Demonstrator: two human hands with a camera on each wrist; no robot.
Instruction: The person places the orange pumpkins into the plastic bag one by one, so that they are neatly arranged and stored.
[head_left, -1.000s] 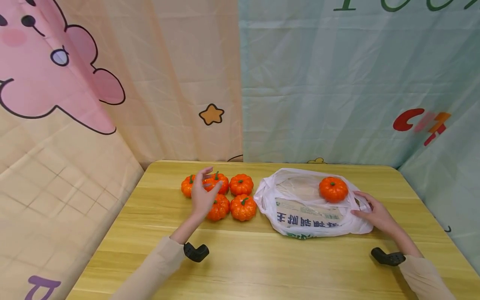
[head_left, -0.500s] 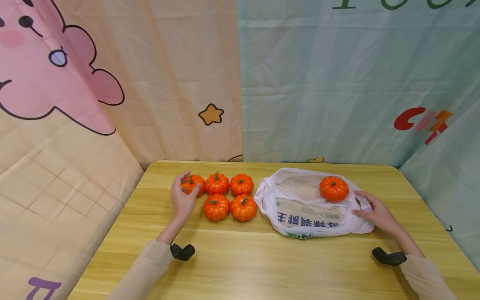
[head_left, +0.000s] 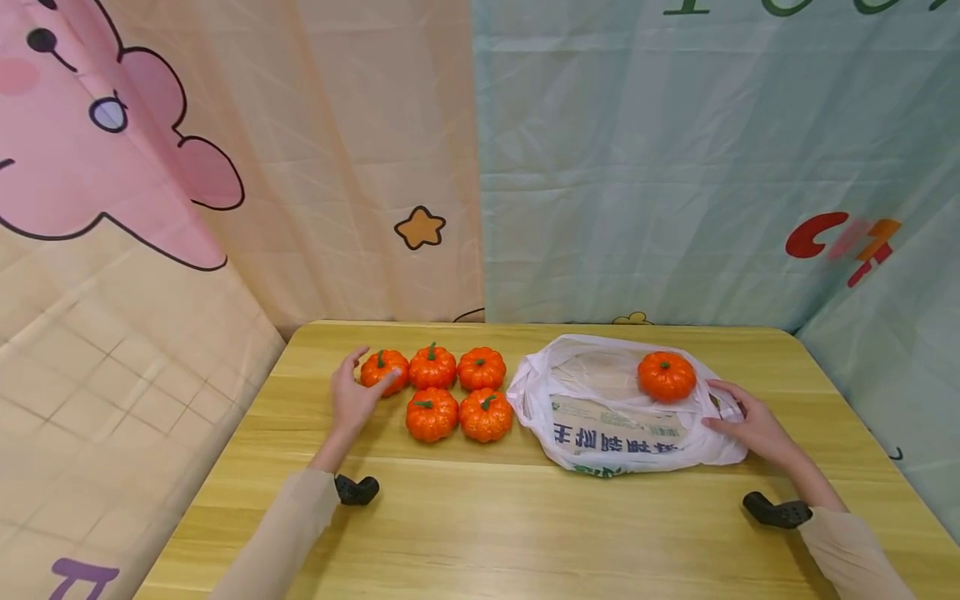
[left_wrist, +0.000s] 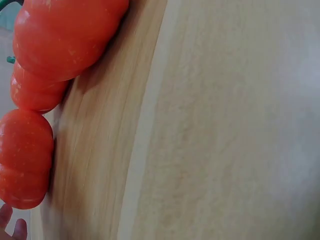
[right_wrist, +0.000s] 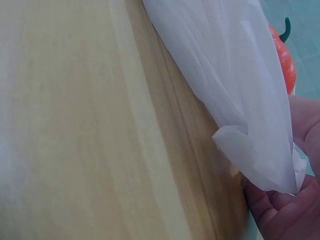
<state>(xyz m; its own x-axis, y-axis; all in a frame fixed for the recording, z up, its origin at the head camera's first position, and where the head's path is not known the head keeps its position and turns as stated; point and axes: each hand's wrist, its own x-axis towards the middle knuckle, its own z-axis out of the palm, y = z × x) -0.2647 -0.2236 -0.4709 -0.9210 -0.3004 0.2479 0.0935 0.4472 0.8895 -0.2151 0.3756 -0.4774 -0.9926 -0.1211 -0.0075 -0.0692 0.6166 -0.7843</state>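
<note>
My left hand (head_left: pixel 354 398) is at the leftmost orange pumpkin (head_left: pixel 384 372), thumb in front and fingers spread along its left side. In the left wrist view its fingertips (left_wrist: pixel 19 230) show just below a pumpkin (left_wrist: pixel 25 157); whether they touch cannot be told. Several pumpkins with green stems, such as the front one (head_left: pixel 432 415), stand close together in two rows. My right hand (head_left: pixel 752 425) grips the right edge of a white plastic bag (head_left: pixel 611 458), its fingers curled round the film. One pumpkin (head_left: pixel 666 377) sits at the bag's mouth, on the right.
The wooden table (head_left: pixel 525 533) has its far edge against a printed curtain (head_left: pixel 622 208). A second curtain panel (head_left: pixel 112 333) hangs along the left side. Black wrist devices (head_left: pixel 357 490) are on both wrists.
My left hand has moved left, from over the pumpkins to beside the leftmost one. My right hand, the bag and the pumpkins have stayed in place.
</note>
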